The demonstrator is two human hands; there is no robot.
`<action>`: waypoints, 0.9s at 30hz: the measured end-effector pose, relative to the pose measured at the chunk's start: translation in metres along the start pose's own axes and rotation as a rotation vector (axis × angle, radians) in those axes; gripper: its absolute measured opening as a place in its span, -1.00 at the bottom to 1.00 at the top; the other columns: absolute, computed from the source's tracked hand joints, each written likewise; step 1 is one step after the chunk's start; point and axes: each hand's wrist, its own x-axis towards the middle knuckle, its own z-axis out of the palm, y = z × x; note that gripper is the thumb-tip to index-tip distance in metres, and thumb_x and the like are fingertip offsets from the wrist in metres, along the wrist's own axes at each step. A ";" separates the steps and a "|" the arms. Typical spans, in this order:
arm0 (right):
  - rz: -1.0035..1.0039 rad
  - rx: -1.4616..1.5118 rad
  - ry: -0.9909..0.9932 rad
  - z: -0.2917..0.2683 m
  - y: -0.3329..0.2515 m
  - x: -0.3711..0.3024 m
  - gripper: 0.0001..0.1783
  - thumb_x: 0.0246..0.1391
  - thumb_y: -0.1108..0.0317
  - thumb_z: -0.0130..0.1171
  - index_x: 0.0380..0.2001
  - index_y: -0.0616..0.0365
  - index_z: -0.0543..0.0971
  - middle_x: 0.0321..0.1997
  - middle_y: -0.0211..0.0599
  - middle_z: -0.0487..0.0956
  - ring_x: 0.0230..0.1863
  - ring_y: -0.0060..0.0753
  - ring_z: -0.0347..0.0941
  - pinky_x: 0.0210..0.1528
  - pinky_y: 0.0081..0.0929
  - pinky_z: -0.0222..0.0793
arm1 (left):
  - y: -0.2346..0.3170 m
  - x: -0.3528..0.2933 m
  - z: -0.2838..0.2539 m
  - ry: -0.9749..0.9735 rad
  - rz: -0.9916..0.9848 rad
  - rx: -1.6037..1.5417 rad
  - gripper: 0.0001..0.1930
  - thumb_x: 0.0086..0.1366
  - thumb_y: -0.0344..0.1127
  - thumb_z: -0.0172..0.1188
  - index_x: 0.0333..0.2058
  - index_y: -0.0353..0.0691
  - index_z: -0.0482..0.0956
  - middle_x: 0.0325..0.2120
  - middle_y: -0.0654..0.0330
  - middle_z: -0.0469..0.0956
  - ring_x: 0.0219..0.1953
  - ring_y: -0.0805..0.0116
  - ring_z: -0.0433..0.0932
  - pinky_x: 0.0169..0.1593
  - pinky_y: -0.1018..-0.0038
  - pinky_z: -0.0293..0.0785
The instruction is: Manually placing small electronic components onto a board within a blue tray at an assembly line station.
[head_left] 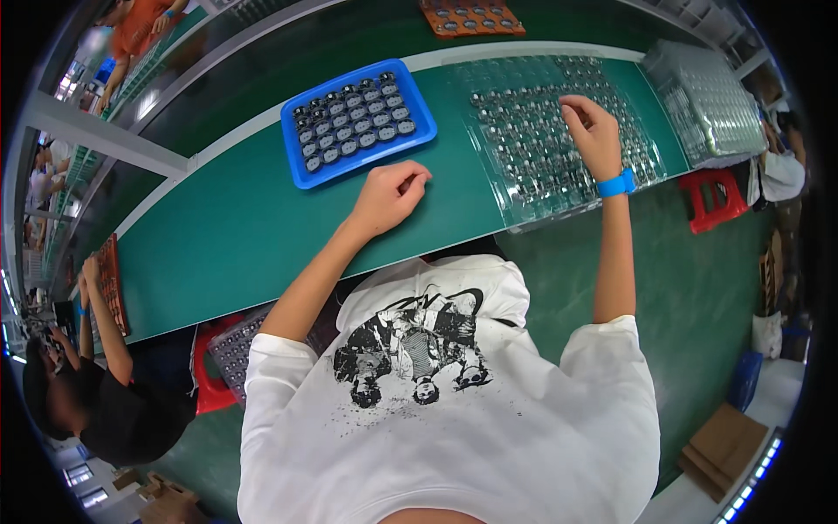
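Note:
My left hand (390, 197) rests just above the green bench top, its fingers curled together; whatever they may hold is hidden. Beside it, up and to the left, lies a blue tray (299, 168) with rows of small round grey-topped metal parts (352, 122). On the right, my right hand (595, 138), with a blue band (616, 182) at the wrist, hovers over a clear plastic blister tray (511, 203). Its thumb and fingers are bent close together, and anything between them is too small to see. Shiny small metal parts (534, 148) fill many of that tray's pockets.
A tall stack of clear trays (705, 109) stands at the bench's right end. An orange tray (473, 17) with parts lies beyond the far edge. Red stools (712, 199) stand by the bench. At the left, a co-worker (122, 406) reaches to another orange tray (111, 288).

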 end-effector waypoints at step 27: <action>0.071 0.042 -0.006 0.000 -0.015 -0.001 -0.81 0.22 0.39 0.20 -0.17 0.25 0.66 -0.42 -0.38 0.62 -0.43 -0.66 0.44 -0.37 -0.60 0.36 | 0.006 0.001 0.003 0.077 0.155 0.046 -0.90 0.25 -0.44 0.16 -0.32 -0.32 0.63 -0.60 0.12 0.55 -0.61 0.40 0.47 -0.49 0.46 0.38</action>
